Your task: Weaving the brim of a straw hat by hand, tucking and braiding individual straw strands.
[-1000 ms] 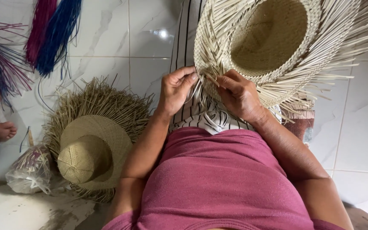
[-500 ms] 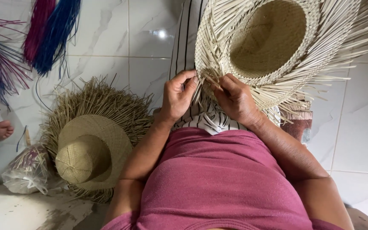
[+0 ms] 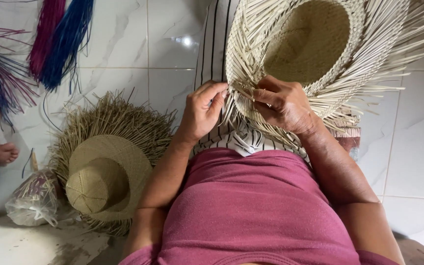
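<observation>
While the half-woven straw hat (image 3: 315,49) rested upside down on the person's lap, the left hand (image 3: 202,110) pinched loose brim strands and the right hand (image 3: 283,103) gripped the brim edge beside it. The floor (image 3: 123,44) was white marbled tile. A finished straw hat (image 3: 106,174) lay left, near a plastic bag (image 3: 33,198); blue and pink fibre bundles (image 3: 60,37) lay above it.

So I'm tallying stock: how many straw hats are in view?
2. One unfinished straw hat is held at its brim by the left hand and right hand; a second hat lies on the floor at left.
</observation>
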